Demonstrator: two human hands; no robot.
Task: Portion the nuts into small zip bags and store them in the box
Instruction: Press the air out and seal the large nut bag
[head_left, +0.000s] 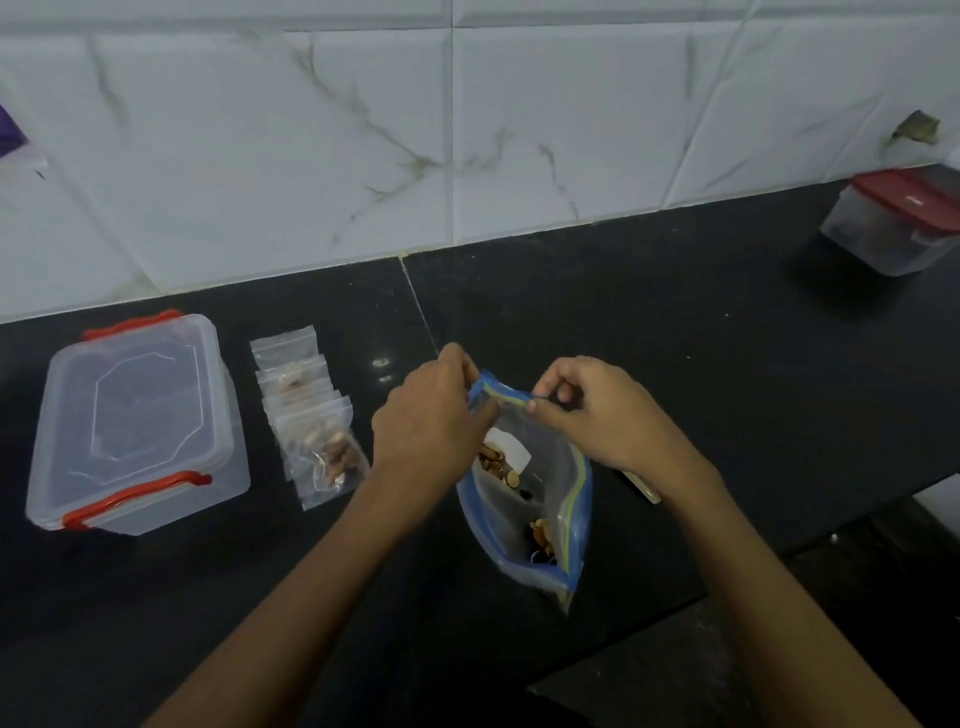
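Nuts (496, 462) golden-brown, inside blue-edged bag (550, 499).

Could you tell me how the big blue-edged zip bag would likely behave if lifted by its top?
The blue-edged zip bag looks like thin film, so it would probably sag. The few nuts sit low, so it is likely light, bottom-weighted. Both hands, left hand and right hand, pinch its rim.

No readable text anywhere; white label (511, 451) on large zip bag (540, 499) blank or illegible.
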